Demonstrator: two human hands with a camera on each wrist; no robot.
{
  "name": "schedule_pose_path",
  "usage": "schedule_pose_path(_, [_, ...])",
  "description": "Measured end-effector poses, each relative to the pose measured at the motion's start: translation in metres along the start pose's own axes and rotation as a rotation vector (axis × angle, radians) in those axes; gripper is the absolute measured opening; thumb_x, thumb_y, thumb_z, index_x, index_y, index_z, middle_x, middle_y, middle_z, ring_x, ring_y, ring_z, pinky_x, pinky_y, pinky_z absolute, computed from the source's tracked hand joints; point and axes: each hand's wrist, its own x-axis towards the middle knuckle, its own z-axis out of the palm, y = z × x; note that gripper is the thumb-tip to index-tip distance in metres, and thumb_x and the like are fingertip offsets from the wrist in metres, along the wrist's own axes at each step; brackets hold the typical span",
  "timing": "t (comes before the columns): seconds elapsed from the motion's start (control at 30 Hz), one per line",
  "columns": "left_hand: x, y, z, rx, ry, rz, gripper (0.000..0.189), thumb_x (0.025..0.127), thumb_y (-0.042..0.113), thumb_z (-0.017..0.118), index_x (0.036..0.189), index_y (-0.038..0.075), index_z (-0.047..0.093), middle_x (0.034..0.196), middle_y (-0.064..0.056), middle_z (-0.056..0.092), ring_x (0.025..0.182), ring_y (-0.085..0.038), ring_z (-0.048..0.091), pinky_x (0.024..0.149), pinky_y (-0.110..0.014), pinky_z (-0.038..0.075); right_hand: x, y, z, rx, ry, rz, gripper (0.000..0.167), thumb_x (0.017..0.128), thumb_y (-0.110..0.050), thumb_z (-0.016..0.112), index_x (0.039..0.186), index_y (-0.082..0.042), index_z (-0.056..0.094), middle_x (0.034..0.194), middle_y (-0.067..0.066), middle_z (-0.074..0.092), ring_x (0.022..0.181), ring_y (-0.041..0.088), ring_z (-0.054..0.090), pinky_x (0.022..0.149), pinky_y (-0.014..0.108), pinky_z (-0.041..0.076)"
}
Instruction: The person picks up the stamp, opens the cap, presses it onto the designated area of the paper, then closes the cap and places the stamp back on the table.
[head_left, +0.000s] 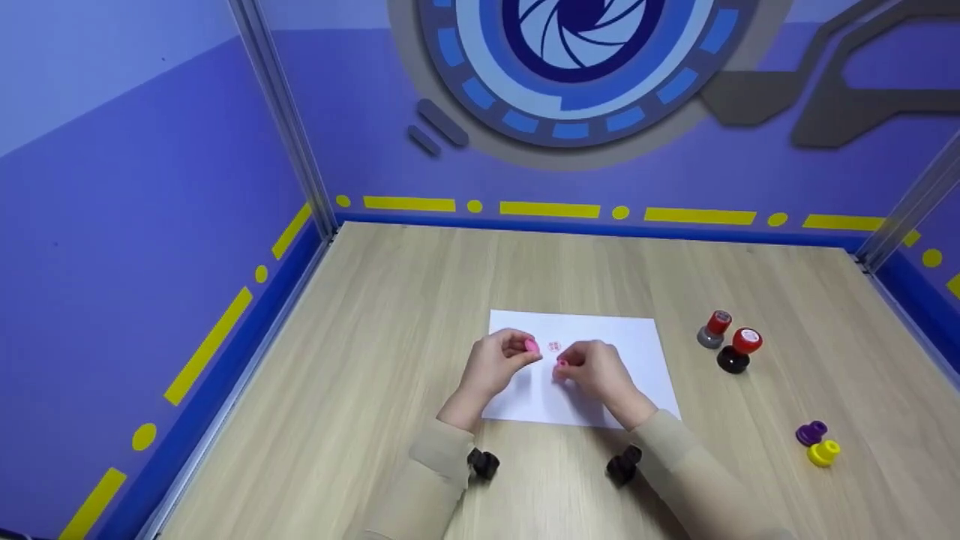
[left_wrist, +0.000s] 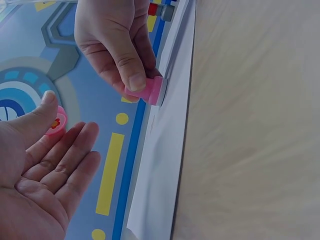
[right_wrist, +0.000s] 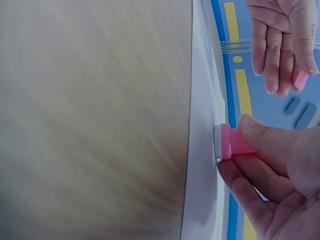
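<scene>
My left hand (head_left: pixel 489 366) pinches a round pink cap (left_wrist: pixel 61 121) between thumb and forefinger, its other fingers stretched out. A small red flower picture shows on the cap in the left wrist view. With thumb and fingertips my right hand (head_left: pixel 600 369) grips the handle of a pink stamp (right_wrist: pixel 226 142). Its pale base faces down, right at the surface of the white sheet of paper (head_left: pixel 641 352). A small round red print (head_left: pixel 554 346) marks the sheet between the two hands. Both hands are over the paper, the left one held higher.
Right of the paper stand a red and grey stamp (head_left: pixel 714 331) and a red and black stamp (head_left: pixel 739 351). Nearer the front right are a purple stamp (head_left: pixel 811 433) and a yellow stamp (head_left: pixel 824 453). Blue panels (head_left: pixel 360 135) wall in the wooden table (head_left: pixel 390 322).
</scene>
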Motion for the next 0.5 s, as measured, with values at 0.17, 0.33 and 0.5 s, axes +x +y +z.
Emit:
schedule_pose_path(0.17, [-0.0007, -0.0008, -0.0003, 0.01, -0.011, -0.001, 0.026, 0.087, 0.014, 0.082, 0.108, 0.002, 0.074, 0.098, -0.009, 0.078, 0.089, -0.016, 0.074, 0.078, -0.021, 0.061, 0.0, 0.0007, 0.0004, 0.003, -0.015, 0.013, 0.009, 0.083, -0.008, 0.085, 0.084, -0.007, 0.077, 0.077, 0.002, 0.074, 0.065, 0.012, 0.058, 0.059, 0.023, 0.047])
schedule_pose_path(0.33, [-0.0008, -0.0007, -0.0006, 0.012, -0.012, -0.004, 0.025, 0.087, 0.014, 0.082, 0.108, 0.002, 0.074, 0.098, -0.009, 0.077, 0.09, -0.016, 0.074, 0.08, -0.023, 0.061, 0.0012, -0.0006, 0.0004, 0.007, -0.031, 0.023, 0.007, 0.084, -0.008, 0.084, 0.086, -0.008, 0.077, 0.078, 0.002, 0.074, 0.066, 0.012, 0.058, 0.06, 0.023, 0.049])
schedule_pose_path(0.5, [0.0001, -0.0005, -0.0006, 0.002, -0.012, -0.003, 0.026, 0.087, 0.014, 0.082, 0.109, 0.002, 0.074, 0.099, -0.01, 0.077, 0.09, -0.017, 0.074, 0.08, -0.023, 0.062, 0.0017, -0.0001, 0.0006, 0.003, -0.025, 0.016, 0.008, 0.084, -0.007, 0.084, 0.085, -0.007, 0.076, 0.076, 0.001, 0.073, 0.066, 0.012, 0.058, 0.06, 0.024, 0.049])
